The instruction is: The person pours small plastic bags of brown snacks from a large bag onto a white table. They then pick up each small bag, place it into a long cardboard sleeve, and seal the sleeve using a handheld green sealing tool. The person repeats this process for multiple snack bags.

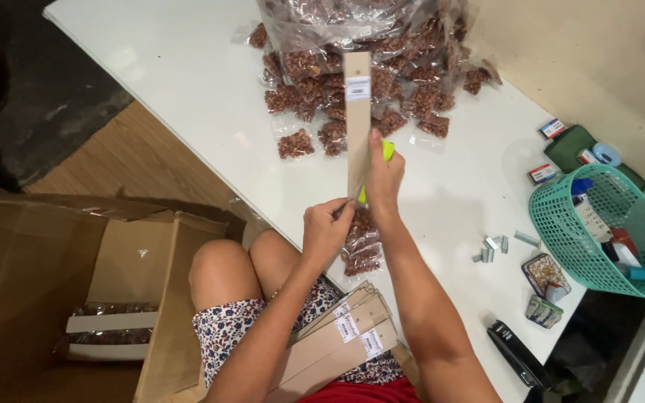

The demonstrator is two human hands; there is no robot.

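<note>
Both hands work above the white table's near edge (188,97): the left hand (326,231) pinches a small clear packet of brown nuts (361,242) against the long tan cardboard strip (357,123), while the right hand (384,179) grips a yellow-green stapler (387,151) beside it. Strip looks light, stiff; packets soft, slippery. Beyond the strip lies a packet heap (367,67).

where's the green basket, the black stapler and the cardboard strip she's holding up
green basket (554,231): head view, on its left mesh wall
black stapler (515,357): head view, middle of its body
cardboard strip (357,127): head view, bare card below the white label
</note>
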